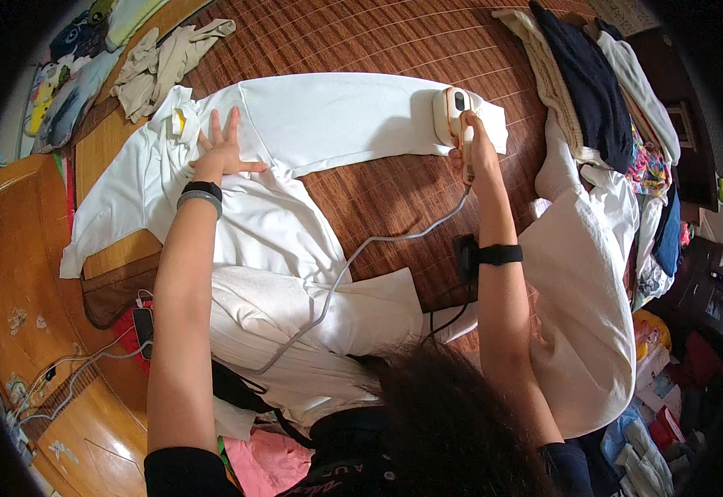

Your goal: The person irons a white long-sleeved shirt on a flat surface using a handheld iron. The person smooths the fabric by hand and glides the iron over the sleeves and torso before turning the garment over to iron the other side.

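Note:
A white long-sleeved shirt point(295, 132) lies spread over a brown woven mat point(394, 41). My left hand point(220, 149) presses flat on the shirt near its collar, fingers apart. My right hand point(473, 153) grips the handle of a small white and orange iron point(451, 112), which rests on the end of the shirt's outstretched sleeve. The iron's grey cord point(353, 257) trails back across the mat toward me. Both wrists wear dark bands.
A stack of folded clothes point(593, 83) sits at the right, with more garments below it. Beige crumpled clothes point(158, 62) lie at the upper left. A wooden edge point(21, 282) with a phone point(142, 327) and cables runs along the left.

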Demonstrator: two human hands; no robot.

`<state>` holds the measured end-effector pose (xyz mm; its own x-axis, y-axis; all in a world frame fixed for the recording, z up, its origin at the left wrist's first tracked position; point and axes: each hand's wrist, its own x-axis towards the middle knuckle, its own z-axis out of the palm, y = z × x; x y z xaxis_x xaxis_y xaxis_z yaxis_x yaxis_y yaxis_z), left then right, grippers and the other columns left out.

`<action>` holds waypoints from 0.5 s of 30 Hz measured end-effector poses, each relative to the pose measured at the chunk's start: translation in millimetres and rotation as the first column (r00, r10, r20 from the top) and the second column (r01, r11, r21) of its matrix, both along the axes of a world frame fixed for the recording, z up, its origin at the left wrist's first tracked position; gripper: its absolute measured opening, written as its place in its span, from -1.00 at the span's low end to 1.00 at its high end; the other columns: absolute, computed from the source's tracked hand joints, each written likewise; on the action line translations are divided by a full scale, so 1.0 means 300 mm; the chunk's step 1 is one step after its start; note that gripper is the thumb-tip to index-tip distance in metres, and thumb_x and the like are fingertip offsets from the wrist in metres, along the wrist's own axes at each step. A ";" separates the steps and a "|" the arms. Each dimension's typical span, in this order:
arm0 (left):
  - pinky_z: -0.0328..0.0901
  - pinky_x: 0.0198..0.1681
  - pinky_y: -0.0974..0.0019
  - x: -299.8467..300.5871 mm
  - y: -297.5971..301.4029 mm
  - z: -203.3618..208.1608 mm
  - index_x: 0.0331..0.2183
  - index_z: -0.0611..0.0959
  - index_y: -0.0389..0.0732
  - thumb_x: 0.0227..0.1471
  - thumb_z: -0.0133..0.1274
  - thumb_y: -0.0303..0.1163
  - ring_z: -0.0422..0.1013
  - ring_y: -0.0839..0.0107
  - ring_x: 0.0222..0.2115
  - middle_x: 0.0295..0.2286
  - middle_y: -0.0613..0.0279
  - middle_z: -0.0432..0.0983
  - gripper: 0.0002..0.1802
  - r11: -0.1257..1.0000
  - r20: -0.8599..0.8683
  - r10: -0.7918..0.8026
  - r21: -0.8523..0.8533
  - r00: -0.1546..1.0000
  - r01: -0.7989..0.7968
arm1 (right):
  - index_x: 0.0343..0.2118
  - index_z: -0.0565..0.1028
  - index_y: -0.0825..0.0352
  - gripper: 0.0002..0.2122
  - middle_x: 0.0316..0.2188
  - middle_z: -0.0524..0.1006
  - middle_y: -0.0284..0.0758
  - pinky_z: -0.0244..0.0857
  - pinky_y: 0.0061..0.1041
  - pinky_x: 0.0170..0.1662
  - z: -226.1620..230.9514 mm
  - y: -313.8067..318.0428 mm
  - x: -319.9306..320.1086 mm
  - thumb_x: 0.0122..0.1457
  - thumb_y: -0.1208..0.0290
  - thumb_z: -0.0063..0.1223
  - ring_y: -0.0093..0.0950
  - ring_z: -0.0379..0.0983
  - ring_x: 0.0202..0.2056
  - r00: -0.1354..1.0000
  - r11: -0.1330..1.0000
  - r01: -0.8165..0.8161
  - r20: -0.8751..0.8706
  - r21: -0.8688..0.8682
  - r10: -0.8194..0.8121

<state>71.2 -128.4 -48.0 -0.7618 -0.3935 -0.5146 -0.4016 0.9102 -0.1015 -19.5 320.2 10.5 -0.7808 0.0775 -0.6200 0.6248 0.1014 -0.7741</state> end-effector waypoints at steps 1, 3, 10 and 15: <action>-0.10 0.01 -0.68 -0.002 0.005 -0.001 0.20 -0.56 0.39 -0.62 0.34 0.40 -0.62 -0.23 0.26 0.24 0.25 -0.85 0.66 1.000 0.001 -0.003 0.003 1.000 0.003 | -0.49 0.38 0.33 -0.45 -0.75 0.28 -0.39 0.10 -0.58 -0.67 -0.004 0.004 -0.003 0.15 -0.21 -0.17 -0.59 0.18 -0.76 1.000 0.999 -0.023 0.012 -0.030 0.024; -0.09 -0.01 -0.69 0.002 0.004 0.005 0.21 -0.56 0.38 -0.61 0.34 0.39 -0.61 -0.23 0.27 0.24 0.25 -0.86 0.65 1.000 -0.004 0.001 0.006 1.000 -0.001 | -0.48 0.37 0.32 -0.47 -0.74 0.29 -0.39 0.10 -0.58 -0.67 0.009 -0.007 0.006 0.15 -0.19 -0.20 -0.59 0.19 -0.75 0.999 0.998 -0.022 0.039 -0.057 0.025; -0.15 0.20 -0.41 0.004 0.013 0.089 0.26 -0.45 0.27 -0.63 0.37 0.37 -0.58 -0.28 0.26 0.29 0.09 -0.68 0.66 0.999 -0.055 -0.048 -0.028 0.997 0.046 | -0.40 0.37 0.34 -0.53 -0.68 0.32 -0.38 0.15 -0.54 -0.58 0.031 -0.083 0.068 0.17 -0.05 -0.36 -0.57 0.23 -0.68 0.999 0.951 -0.038 0.013 -0.307 0.044; -0.01 0.19 -0.11 -0.063 0.197 0.246 0.22 0.15 -0.13 -0.20 0.23 0.16 -0.07 -0.05 0.24 0.24 -0.09 -0.08 0.07 0.952 -0.077 -0.234 -0.220 0.969 0.212 | -0.25 0.42 0.44 -0.51 -0.60 0.39 -0.34 0.26 -0.52 -0.51 0.004 -0.082 0.083 0.28 0.09 -0.51 -0.54 0.31 -0.62 0.986 0.840 -0.158 -0.034 -0.519 0.164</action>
<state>52.2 -69.3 25.9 -0.8861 -0.2978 -0.3553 -0.2085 0.9405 -0.2684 5.2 295.5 11.7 -0.7468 -0.3837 -0.5432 0.6439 -0.2126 -0.7350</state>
